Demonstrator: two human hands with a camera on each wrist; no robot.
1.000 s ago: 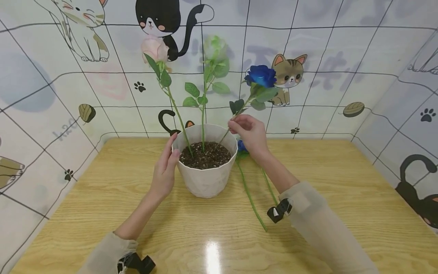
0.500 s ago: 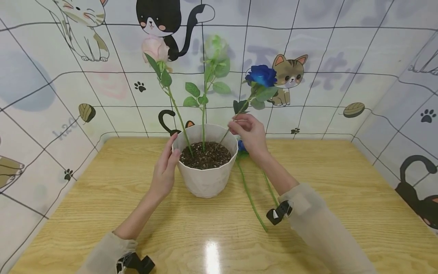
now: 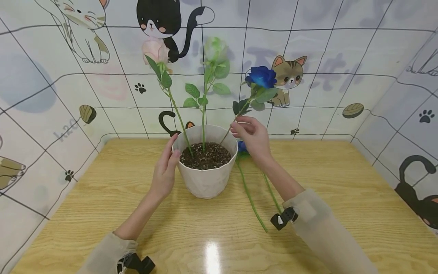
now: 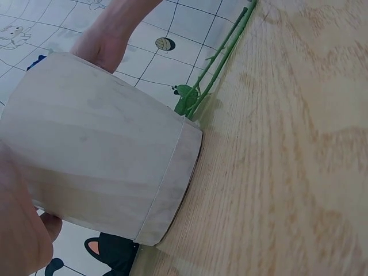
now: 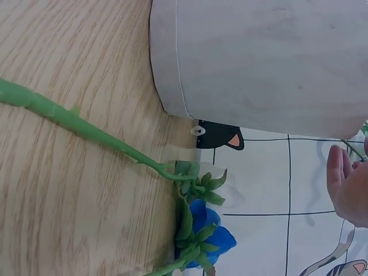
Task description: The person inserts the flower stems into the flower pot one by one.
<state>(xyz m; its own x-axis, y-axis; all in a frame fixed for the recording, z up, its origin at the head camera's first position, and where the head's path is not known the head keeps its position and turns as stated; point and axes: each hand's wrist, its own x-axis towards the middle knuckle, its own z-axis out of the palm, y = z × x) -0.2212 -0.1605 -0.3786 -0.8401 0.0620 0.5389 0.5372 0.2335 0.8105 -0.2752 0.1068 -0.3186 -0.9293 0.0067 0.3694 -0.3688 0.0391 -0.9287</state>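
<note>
A white faceted flowerpot (image 3: 205, 182) with dark soil (image 3: 205, 161) stands on the table. In it are a pink rose (image 3: 155, 51), a pale green-white rose (image 3: 215, 51) and a blue rose (image 3: 261, 77) leaning right. My left hand (image 3: 164, 173) lies along the pot's left side, thumb at the rim and fingers extended behind; the left wrist view shows it close against the wall. My right hand (image 3: 254, 139) has thumb and fingertips at the blue rose's stem below its leaves, pinching it lightly. In the right wrist view that hand (image 5: 352, 187) is at the edge.
Right of the pot, two cut stems (image 3: 251, 199) lie on the wooden table (image 3: 137, 228). Their heads, a blue flower (image 5: 210, 230) and a whitish flower (image 5: 230, 192), lie beside the pot's base. A cat-print wall covering (image 3: 325, 95) rises behind the table.
My right hand and forearm have shifted slightly right and down, the fingertips sliding a little along the stem. The blue rose keeps its lean. My left hand stays against the pot.
</note>
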